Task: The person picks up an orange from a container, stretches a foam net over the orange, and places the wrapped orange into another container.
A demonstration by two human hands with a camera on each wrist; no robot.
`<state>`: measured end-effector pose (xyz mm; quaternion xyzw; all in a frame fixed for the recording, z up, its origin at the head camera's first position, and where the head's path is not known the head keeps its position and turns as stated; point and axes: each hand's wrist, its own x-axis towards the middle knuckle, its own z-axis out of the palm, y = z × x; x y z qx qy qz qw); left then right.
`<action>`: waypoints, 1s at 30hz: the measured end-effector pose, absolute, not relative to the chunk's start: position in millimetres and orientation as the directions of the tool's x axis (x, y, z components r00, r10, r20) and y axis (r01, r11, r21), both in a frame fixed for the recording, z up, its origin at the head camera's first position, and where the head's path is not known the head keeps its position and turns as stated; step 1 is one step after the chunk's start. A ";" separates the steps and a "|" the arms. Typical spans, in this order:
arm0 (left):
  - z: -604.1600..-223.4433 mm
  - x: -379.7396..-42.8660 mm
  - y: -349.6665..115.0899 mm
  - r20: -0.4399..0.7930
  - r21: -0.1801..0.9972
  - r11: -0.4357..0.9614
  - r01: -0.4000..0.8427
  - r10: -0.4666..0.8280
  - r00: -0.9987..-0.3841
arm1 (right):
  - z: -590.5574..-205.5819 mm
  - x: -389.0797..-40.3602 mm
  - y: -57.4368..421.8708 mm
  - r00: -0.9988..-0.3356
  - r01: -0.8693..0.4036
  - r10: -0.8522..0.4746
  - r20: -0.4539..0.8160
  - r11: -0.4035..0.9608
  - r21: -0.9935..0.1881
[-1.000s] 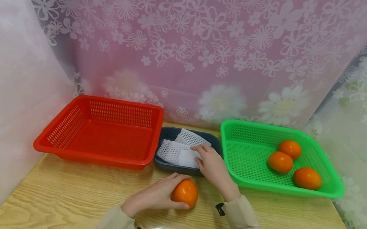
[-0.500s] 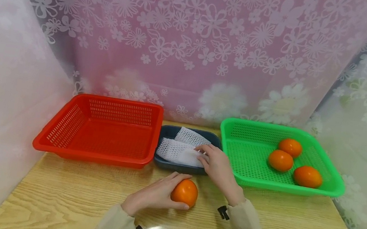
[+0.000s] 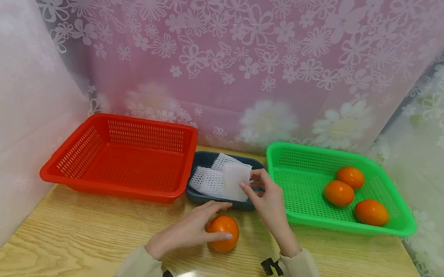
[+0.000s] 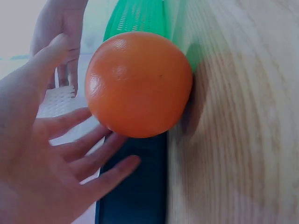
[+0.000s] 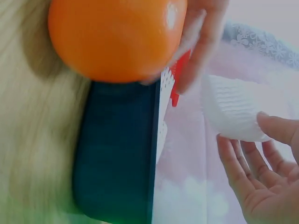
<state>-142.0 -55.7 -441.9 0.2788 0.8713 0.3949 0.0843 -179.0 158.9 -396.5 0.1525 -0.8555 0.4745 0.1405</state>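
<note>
My right hand (image 3: 270,200) pinches the edge of a white foam fruit net (image 3: 236,182) between thumb and fingers, holding it up over the dark blue tray (image 3: 194,197). In the right wrist view the net (image 5: 233,109) looks like a flattened sleeve. Just in front of the tray, a smooth round orange fruit (image 3: 223,234) stands on the table. Around its left side lies my left hand (image 3: 190,227), fingers spread and loose, thumb across the near side in the head view. The left wrist view shows the fingers (image 4: 105,179) extended beside and below the fruit (image 4: 139,84).
More white foam nets (image 3: 204,180) lie in the tray. To its left is a red basket (image 3: 116,190) with nothing in it; to its right a green basket (image 3: 291,218) holds 3 orange fruits (image 3: 339,193). A flowered curtain (image 3: 232,56) hangs behind the wooden table (image 3: 81,232).
My right hand has picked up a foam net from the pile and lifted it, drawing back slightly right. My left hand has loosened from the fruit, its fingers lifting and spreading.
</note>
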 end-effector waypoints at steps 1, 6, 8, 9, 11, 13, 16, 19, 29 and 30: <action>-440.5 -142.3 -56.1 0.104 0.742 0.518 0.425 0.537 -0.837 | -396.4 -178.1 158.7 -0.922 -0.378 -0.115 0.370 0.483 -0.790; -437.5 -144.9 -55.5 0.293 0.769 0.440 0.464 0.402 -0.867 | -396.9 -172.2 156.5 -0.943 -0.330 -0.069 0.326 0.329 -0.885; -437.4 -145.7 -54.7 0.328 0.790 0.416 0.452 0.335 -0.883 | -398.3 -169.7 154.3 -0.941 -0.337 -0.061 0.332 0.257 -0.906; -438.1 -146.2 -54.3 0.335 0.806 0.397 0.439 0.305 -0.892 | -399.2 -168.2 153.0 -0.938 -0.345 -0.060 0.341 0.228 -0.911; -438.1 -146.9 -53.7 0.339 0.845 0.343 0.411 0.252 -0.906 | -401.6 -165.6 150.0 -0.928 -0.373 -0.065 0.367 0.174 -0.911; -437.0 -146.7 -53.5 0.331 0.880 0.286 0.380 0.205 -0.921 | -404.7 -164.1 147.0 -0.915 -0.404 -0.075 0.397 0.139 -0.904; -433.7 -146.4 -53.1 0.318 0.920 0.188 0.345 0.159 -0.935 | -409.0 -162.5 143.1 -0.898 -0.439 -0.088 0.431 0.113 -0.891; -430.0 -146.3 -52.7 0.290 0.945 0.114 0.306 0.140 -0.947 | -412.9 -160.2 140.5 -0.891 -0.453 -0.085 0.445 0.114 -0.884; -422.4 -146.0 -53.2 0.129 0.985 -0.130 0.117 0.083 -0.988 | -420.4 -149.8 133.8 -0.882 -0.466 -0.158 0.444 0.156 -0.871; -421.9 -145.5 -53.8 0.110 0.984 -0.151 0.096 0.090 -0.990 | -420.5 -149.3 133.5 -0.883 -0.464 -0.165 0.440 0.159 -0.872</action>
